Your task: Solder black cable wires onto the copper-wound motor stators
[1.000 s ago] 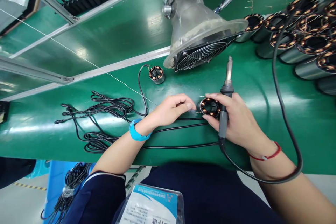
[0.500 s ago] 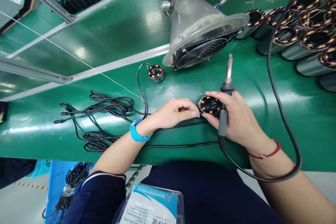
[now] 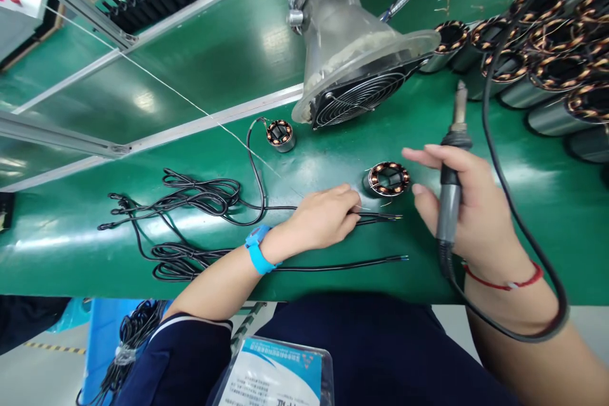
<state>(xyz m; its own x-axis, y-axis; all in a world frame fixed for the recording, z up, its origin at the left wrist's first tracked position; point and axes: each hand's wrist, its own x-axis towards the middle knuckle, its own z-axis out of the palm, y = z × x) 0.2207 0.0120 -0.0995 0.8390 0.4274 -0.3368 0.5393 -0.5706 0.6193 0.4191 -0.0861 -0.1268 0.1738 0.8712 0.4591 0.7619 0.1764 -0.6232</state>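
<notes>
Green workbench fills most of the frame, and a translucent fume hood with a black fan grille hangs over its top centre. Right of centre, a ring-shaped copper-wound coil stands on the bench, open end up. Just right of it and apart from it, the right hand grasps a grey-handled soldering iron, its tip toward the top; thumb and forefinger are spread. Left of the coil, the left hand pinches a thin pale wire that runs in from the upper left. Black cables pass by this hand, their ends below the coil. Another coil, with a cable attached, stands near centre. Larger wound cylinders crowd the upper right.
</notes>
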